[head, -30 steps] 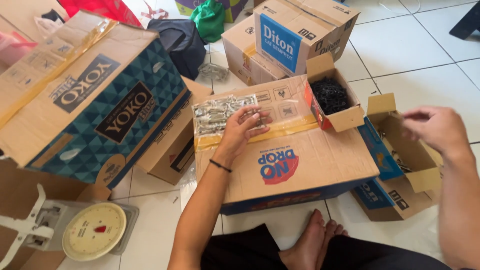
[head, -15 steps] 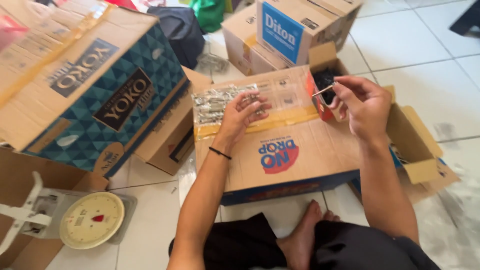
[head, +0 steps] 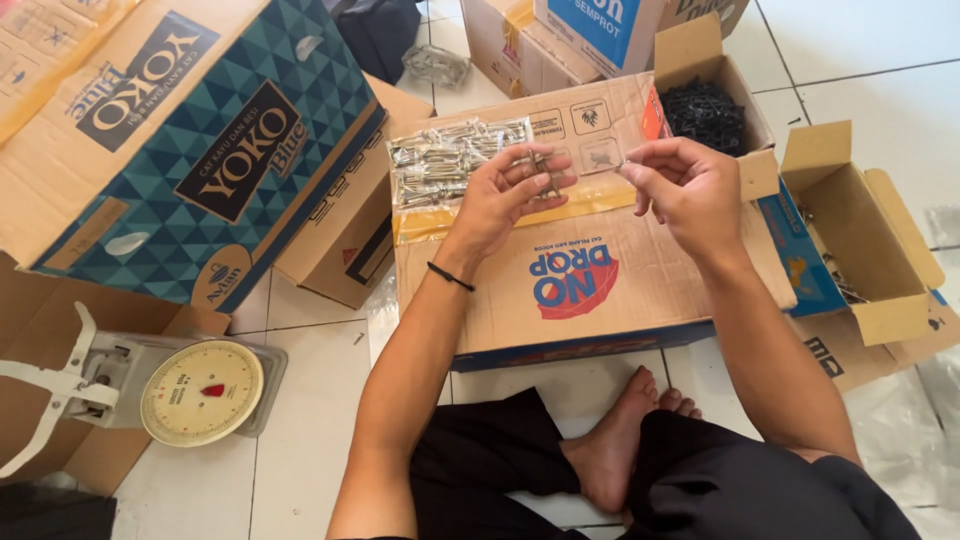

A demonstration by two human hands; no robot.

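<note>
Presently: left hand (head: 510, 190) cradles metal fasteners, probably bolts (head: 540, 172); right hand (head: 690, 190) pinches one, over carton (head: 600, 290), adding needs alignment.

White tiled floor (head: 860, 60) carries everything. Directly under the fingers (head: 535, 180) sits a flat carton (head: 600, 290), a clear screw bag (head: 450, 160) on it just left of them. Right of the fingers stand open small boxes (head: 850, 230); far left a teal carton (head: 190, 150); near left, a scale (head: 200, 392).
</note>
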